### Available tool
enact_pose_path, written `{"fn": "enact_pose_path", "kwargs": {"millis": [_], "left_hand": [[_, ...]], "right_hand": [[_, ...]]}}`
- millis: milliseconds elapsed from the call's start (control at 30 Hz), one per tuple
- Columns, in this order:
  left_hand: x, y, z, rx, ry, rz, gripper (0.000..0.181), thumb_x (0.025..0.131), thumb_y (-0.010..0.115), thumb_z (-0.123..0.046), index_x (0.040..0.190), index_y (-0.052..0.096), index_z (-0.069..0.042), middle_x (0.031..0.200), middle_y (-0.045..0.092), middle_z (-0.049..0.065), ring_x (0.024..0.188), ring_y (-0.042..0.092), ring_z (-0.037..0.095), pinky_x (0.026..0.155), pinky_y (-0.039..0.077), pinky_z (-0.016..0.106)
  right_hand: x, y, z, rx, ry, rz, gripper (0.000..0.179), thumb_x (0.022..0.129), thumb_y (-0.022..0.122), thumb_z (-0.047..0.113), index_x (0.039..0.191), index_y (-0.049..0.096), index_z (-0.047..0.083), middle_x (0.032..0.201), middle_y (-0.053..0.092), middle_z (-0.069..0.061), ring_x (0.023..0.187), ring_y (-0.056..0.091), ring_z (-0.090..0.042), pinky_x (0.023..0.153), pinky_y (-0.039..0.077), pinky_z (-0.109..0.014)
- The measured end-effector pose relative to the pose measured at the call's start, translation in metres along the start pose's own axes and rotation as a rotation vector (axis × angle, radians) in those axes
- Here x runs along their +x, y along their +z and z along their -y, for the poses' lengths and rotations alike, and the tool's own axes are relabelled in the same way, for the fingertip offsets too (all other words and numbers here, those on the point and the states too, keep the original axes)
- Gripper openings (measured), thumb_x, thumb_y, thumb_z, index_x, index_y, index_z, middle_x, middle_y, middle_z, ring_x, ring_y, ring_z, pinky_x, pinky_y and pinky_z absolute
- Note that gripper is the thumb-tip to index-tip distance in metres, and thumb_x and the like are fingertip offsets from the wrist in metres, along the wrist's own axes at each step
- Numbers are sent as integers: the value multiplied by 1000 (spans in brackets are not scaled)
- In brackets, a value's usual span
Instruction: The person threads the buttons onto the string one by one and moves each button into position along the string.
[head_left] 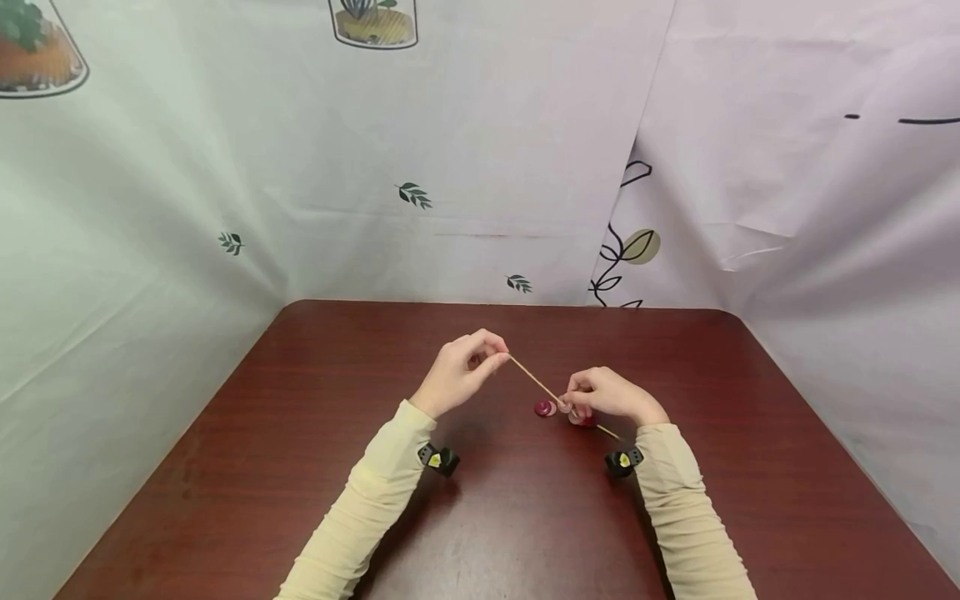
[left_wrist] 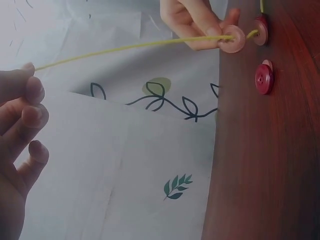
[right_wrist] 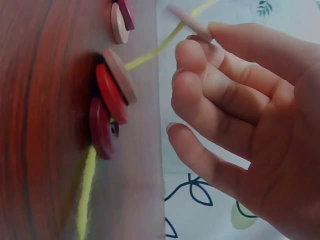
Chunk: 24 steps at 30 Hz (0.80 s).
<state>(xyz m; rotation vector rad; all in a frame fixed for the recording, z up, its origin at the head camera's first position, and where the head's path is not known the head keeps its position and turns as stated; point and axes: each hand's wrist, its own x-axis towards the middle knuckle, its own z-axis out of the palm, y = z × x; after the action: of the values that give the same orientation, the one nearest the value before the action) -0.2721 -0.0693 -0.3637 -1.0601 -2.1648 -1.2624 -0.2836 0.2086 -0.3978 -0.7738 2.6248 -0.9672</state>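
Note:
My left hand (head_left: 461,371) pinches the upper end of a yellow yarn (left_wrist: 125,47) between thumb and fingertips. The yarn slopes down taut to my right hand (head_left: 611,393). There, thumb and forefinger pinch a pale pink button (right_wrist: 187,21) that the yarn passes through. Further along the same yarn, another pink button (right_wrist: 120,75), a red button (right_wrist: 110,92) and a dark red button (right_wrist: 101,131) lean together at the tabletop. Beyond them the yarn's tail runs on. Beside these lies a loose dark red button (left_wrist: 263,80), overlapping a second pink one (right_wrist: 118,25).
The brown wooden table (head_left: 300,467) spreads around both hands. White cloth (head_left: 480,125) printed with leaves and jars hangs behind it and along the sides. Each wrist wears a black strap with a small camera, the left camera (head_left: 442,460) close over the tabletop.

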Motion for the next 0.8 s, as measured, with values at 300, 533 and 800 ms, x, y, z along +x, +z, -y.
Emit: {"fn": "enact_pose_path", "kwargs": {"millis": [300, 533, 800], "left_hand": [[-1, 1, 1, -6, 14, -15, 7, 88, 69, -7, 92, 63, -8, 66, 57, 1, 62, 48, 4, 55, 45, 36], [-2, 0, 1, 13, 13, -19, 7, 87, 70, -8, 92, 65, -8, 67, 59, 1, 63, 49, 6, 57, 41, 22], [0, 0, 0, 30, 33, -28, 6, 87, 70, -7, 91, 65, -7, 66, 59, 1, 63, 48, 6, 58, 40, 19]], "right_hand": [[-2, 0, -9, -28, 9, 18, 18, 90, 61, 12, 73, 63, 4, 58, 59, -3, 55, 54, -8, 61, 44, -20], [-5, -1, -9, -38, 48, 37, 20, 88, 63, 12, 71, 62, 2, 56, 57, -4, 52, 51, -10, 52, 42, -21], [-5, -1, -15, -80, 70, 35, 16, 87, 63, 11, 73, 61, 3, 56, 54, -2, 52, 49, -10, 52, 40, -22]]}}
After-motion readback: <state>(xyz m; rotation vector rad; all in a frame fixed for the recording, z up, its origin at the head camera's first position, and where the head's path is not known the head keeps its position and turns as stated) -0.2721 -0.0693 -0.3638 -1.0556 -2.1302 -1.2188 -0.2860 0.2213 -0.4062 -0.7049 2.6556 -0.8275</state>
